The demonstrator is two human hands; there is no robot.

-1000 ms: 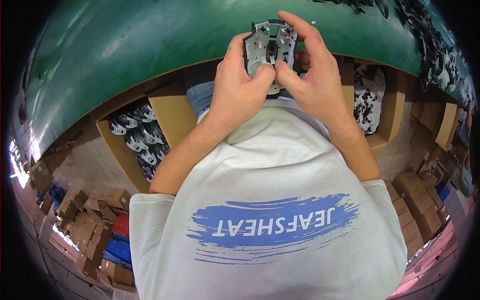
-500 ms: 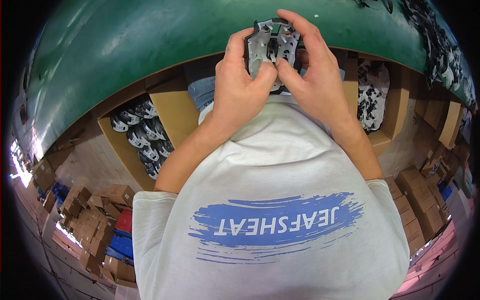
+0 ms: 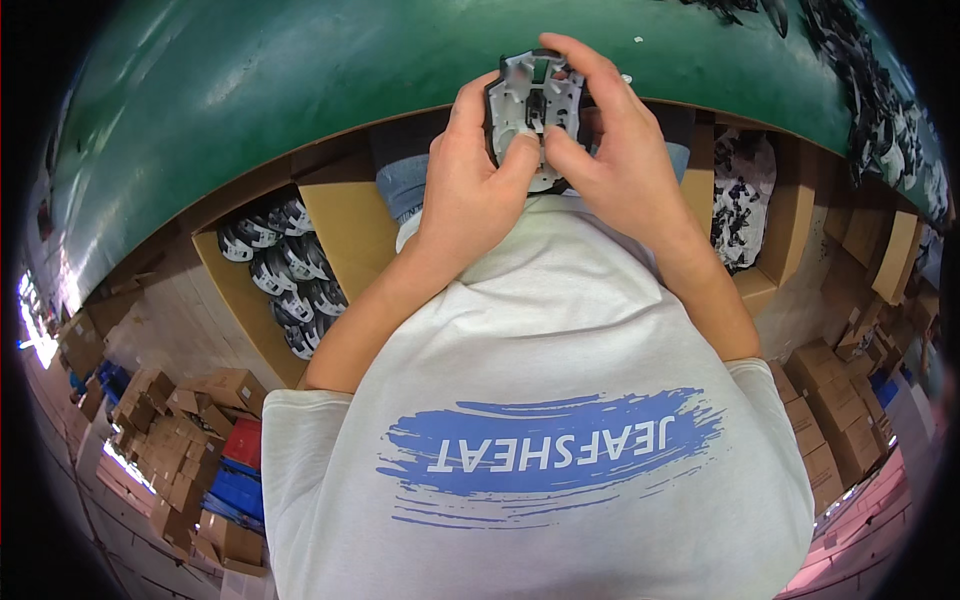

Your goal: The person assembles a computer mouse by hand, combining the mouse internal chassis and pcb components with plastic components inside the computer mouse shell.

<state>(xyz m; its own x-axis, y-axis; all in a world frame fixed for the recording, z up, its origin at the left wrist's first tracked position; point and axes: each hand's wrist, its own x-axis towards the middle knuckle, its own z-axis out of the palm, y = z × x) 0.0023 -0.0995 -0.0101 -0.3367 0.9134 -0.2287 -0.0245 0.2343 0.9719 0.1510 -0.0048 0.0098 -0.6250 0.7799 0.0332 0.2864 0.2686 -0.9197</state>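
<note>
Between my two hands is a grey and black plastic shell (image 3: 515, 105), its ribbed inner side facing up, with a small black part (image 3: 536, 104) in its middle. My left hand (image 3: 475, 170) grips the shell's left edge, its thumb on the lower inside. On the other side my right hand (image 3: 615, 150) wraps the right edge, index finger at the top corner and thumb pressed near the small black part. The shell is held just over the front edge of the green table, close to my body. The fingers beneath it are hidden.
An open cardboard box (image 3: 268, 330) at the left holds several similar grey and black shells (image 3: 283, 268). Another box (image 3: 793, 210) at the right contains a bag of small black parts (image 3: 742, 200). Black pieces (image 3: 890, 120) pile on the green table (image 3: 300, 90). Cartons (image 3: 835, 400) stand behind.
Both hands have shifted slightly left with the shell, which is now turned a little. My right index finger has come down a bit with its corner. The grip stays the same.
</note>
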